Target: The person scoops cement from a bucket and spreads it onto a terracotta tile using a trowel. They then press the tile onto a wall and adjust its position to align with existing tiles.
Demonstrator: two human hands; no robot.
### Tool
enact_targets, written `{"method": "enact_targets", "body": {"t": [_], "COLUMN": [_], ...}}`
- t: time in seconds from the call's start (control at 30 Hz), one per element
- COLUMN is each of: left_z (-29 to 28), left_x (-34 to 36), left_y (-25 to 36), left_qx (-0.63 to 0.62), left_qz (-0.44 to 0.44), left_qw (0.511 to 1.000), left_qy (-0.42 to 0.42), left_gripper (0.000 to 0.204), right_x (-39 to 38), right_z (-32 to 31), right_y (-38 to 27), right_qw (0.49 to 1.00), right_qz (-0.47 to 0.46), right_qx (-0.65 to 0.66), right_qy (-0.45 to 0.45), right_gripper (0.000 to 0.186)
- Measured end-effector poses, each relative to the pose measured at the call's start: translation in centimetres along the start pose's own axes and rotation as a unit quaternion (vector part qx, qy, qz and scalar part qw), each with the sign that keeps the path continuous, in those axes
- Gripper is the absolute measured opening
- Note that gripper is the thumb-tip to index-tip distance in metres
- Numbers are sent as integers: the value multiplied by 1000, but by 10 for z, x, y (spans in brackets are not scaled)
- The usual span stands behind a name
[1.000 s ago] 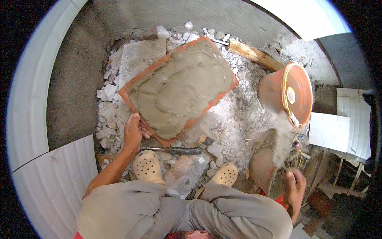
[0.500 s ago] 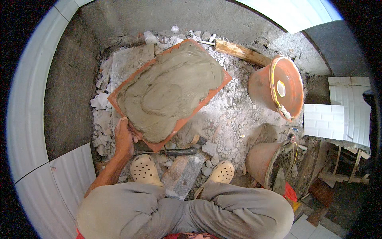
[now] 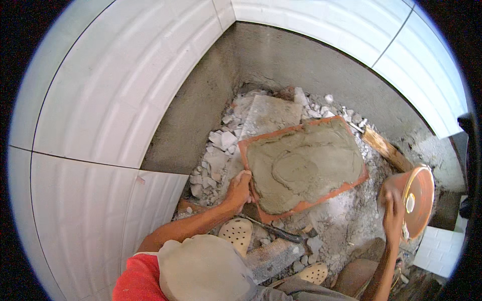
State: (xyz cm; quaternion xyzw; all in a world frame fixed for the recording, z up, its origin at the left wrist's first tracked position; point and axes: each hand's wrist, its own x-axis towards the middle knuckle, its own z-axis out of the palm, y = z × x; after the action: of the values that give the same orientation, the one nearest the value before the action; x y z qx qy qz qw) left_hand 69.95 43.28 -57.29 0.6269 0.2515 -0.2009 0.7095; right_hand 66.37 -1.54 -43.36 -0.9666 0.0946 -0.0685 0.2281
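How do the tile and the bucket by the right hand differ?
Shape: the tile is a flat rectangle; the bucket is round and hollow.
Surface: grey mortar coats most of the tile, while the bucket's inner wall shows largely bare orange.
Hands: the left hand grips the tile's edge; the right hand is blurred in front of the bucket, contact unclear.
Shared: orange-toned colour.

The left grip (image 3: 240, 189) holds a mortar-covered tile (image 3: 267, 216) by its edge, the right grip (image 3: 394, 204) at an orange bucket (image 3: 423, 208).
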Motion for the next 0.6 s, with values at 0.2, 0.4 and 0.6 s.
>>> {"method": "enact_targets", "body": {"t": [0.2,0.4,0.6], "left_z": [3,-6,-14], "left_x": [0,8,12], "left_y": [12,9,20], "left_qx": [-7,22,49], "left_qz": [13,-14,9], "left_qw": [1000,1000,999], "left_qy": [26,-14,-19], "left_gripper": [38,38,41], "right_x": [157,175,177], "right_z": [114,133,143], "right_y": [67,70,55], "right_qw": [984,912,899], "right_qz": [0,101,133], "right_qx": [103,268,292], "right_qy": [-143,-294,-297], "right_gripper": [43,27,24]}}
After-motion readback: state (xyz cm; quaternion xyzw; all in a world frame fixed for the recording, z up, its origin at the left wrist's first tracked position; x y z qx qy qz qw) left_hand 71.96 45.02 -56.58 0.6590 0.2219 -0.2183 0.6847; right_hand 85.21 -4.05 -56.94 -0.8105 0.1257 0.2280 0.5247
